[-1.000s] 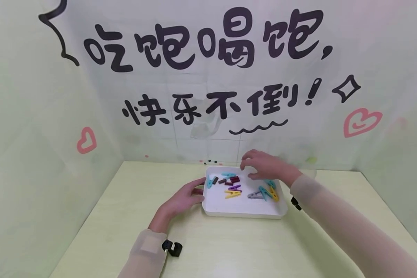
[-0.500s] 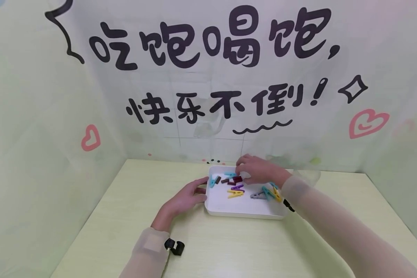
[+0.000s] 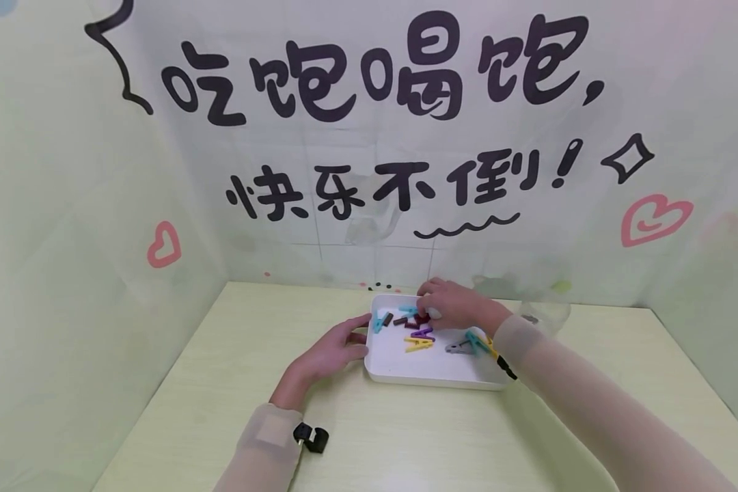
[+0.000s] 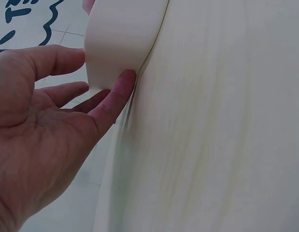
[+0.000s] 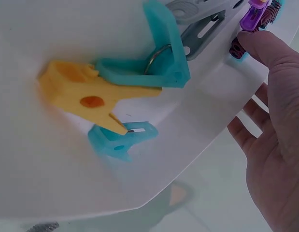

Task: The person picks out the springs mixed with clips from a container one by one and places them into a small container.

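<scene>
A white tray (image 3: 400,369) holds several plastic clothespins and small dark, toothed pieces like hair claws. My left hand (image 3: 329,348) touches the tray's left end with fairly straight fingers; in the left wrist view a fingertip (image 4: 125,79) lies at the tray's bottom edge. My right hand (image 3: 455,304) reaches over the far wall from the right. Its thumb (image 5: 265,48) meets a dark red toothed piece (image 5: 236,50) beside a purple clothespin (image 5: 251,18), while the other visible fingers pass behind the rim. I cannot tell whether the thumb and hidden index finger pinch that piece.
Inside the tray lie a yellow clothespin (image 3: 419,344), a turquoise one (image 3: 380,322) at the left and a grey one (image 3: 459,347) at the right. Another yellow clothespin (image 5: 77,89) overlaps a teal one (image 5: 154,72). A printed cloth wall (image 3: 344,266) stands behind the pale table (image 3: 375,437).
My right hand has moved down and slightly left toward the dark red pieces, partly covering them now. My left hand stays at the tray's end. The head view has shifted slightly.
</scene>
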Motion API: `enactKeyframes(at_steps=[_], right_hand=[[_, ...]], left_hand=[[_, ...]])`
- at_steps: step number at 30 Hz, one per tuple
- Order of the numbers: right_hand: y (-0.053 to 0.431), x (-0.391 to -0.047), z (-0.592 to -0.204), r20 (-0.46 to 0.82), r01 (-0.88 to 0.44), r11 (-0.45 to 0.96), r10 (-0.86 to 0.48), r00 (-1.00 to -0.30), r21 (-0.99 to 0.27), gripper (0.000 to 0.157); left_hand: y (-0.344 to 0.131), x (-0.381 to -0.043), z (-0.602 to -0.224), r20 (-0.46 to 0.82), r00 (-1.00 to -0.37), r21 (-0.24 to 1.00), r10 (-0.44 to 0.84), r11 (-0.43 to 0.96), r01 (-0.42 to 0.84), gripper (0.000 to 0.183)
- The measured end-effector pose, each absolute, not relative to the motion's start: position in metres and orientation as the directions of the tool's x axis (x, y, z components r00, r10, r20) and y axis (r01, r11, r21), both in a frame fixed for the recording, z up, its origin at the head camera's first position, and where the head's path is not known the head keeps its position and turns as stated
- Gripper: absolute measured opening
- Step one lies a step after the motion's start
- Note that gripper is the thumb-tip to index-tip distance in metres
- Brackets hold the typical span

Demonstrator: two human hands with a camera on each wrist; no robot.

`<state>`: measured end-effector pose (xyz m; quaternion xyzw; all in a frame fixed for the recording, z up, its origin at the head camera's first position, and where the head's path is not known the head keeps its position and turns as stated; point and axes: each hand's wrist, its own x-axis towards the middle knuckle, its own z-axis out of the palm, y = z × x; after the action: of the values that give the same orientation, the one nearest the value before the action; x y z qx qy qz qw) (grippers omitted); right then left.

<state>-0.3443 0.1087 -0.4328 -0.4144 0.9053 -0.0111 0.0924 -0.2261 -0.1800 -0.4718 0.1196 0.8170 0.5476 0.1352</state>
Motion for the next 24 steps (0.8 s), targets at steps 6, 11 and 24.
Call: enactKeyframes(at_steps=[6, 11, 24], right_hand=[[0.111, -0.343, -0.436, -0.155, -0.741, 0.663, -0.747, -0.646, -0.109, 0.013], [0.113, -0.343, -0.437, -0.156, -0.733, 0.67, -0.742, -0.652, -0.12, 0.013], [0.124, -0.342, -0.425, -0.09, -0.717, 0.683, -0.73, -0.678, -0.141, 0.01]], left_hand=[[-0.179, -0.226, -0.472, -0.083, -0.934, 0.929, 0.349, 0.367, 0.055, 0.068], [-0.178, -0.226, -0.473, -0.085, -0.934, 0.93, 0.347, 0.365, 0.051, 0.067], [-0.178, -0.224, -0.471, -0.076, -0.939, 0.926, 0.336, 0.374, 0.059, 0.068]])
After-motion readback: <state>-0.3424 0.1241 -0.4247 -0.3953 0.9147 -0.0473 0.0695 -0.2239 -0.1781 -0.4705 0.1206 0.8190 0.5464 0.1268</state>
